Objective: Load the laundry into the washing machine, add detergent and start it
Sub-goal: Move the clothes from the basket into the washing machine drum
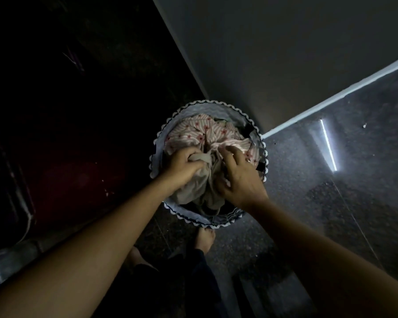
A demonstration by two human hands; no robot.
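The left hand (182, 167) is clenched on the beige garment (193, 191) from 9 o'clock, the right hand (242, 180) from 3 o'clock. The garment is bunched over a floral cloth (200, 131) inside the basket (207, 105), set on the floor (331, 203); a bare foot (205, 237) is seen at 6 o'clock.

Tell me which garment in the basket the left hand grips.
The plain beige garment, bunched in the left hand at the near side of the basket; the pink floral one lies farther back.

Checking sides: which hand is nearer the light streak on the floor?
Right. The right hand sits left of the streak; left hand lies farther left, across the beige cloth.
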